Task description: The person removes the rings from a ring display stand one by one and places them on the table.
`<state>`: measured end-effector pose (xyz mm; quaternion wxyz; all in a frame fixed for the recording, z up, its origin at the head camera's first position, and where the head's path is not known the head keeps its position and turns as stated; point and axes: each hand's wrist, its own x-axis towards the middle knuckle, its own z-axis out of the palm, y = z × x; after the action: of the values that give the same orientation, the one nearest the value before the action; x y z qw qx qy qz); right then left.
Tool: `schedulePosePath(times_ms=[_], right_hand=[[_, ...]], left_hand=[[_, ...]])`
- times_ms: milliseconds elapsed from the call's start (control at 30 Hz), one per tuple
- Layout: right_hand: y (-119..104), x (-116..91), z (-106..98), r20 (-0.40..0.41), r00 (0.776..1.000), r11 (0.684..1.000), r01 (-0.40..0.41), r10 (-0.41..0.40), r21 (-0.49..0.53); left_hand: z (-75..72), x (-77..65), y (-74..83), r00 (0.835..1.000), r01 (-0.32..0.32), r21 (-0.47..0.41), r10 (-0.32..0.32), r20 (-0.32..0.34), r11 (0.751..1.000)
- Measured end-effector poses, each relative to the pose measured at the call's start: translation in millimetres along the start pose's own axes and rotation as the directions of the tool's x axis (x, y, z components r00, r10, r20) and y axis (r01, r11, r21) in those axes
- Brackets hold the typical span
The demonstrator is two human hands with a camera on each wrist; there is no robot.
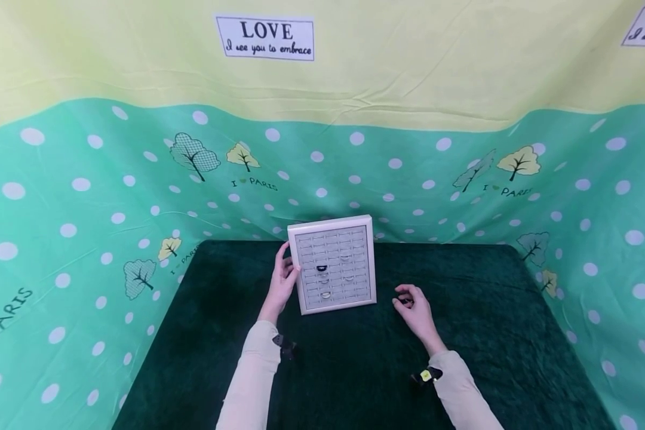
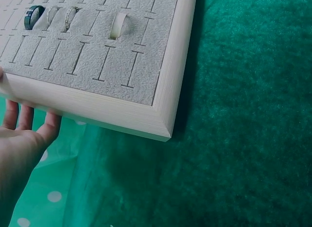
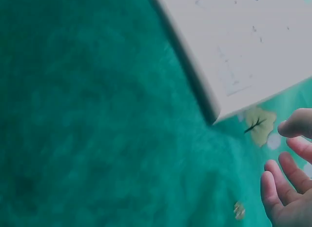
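Note:
A ring display tray with a pale frame and grey slotted padding stands tilted near the back of the dark green cloth. My left hand grips its left edge, thumb at the front and fingers behind the frame. Several rings sit in the slots, among them a black ring, a patterned ring and a wide silver ring. To the right of the tray, my right hand hovers apart from it with fingers loosely bent, holding nothing visible. The tray looks washed out in the right wrist view.
Dark green velvety cloth covers the table. Behind and along both sides hangs a green dotted curtain with printed trees and a yellow upper band. A small yellowish spot shows near my right hand; I cannot tell what it is.

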<state>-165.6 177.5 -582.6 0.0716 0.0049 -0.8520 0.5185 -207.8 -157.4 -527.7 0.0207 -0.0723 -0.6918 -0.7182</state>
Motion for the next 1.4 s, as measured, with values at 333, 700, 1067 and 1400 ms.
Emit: schedulePosePath(times_ms=[333,700,1067,1400], right_hand=[[-30.3,10.8,-0.6,0.002,1.0,0.999,0.0,0.0,0.049],[-60.8,25.0,9.2,0.07,0.992,0.989,0.095,-0.103,0.111],[-79.0,37.6,28.4,0.162,0.973,0.986,0.151,-0.161,0.074],[-91.0,54.6,39.9,0.203,0.957,0.977,0.194,-0.207,0.085]], left_hand=[[1.8,-2.3,0.0,0.999,-0.049,0.013,0.049,-0.014,0.999],[4.0,-3.8,-0.7,0.999,-0.036,-0.003,0.036,-0.022,0.999],[3.1,-5.9,-0.4,0.997,-0.039,-0.031,0.037,-0.068,0.999],[5.2,-4.8,-1.0,0.996,-0.024,-0.035,0.021,-0.091,0.999]])
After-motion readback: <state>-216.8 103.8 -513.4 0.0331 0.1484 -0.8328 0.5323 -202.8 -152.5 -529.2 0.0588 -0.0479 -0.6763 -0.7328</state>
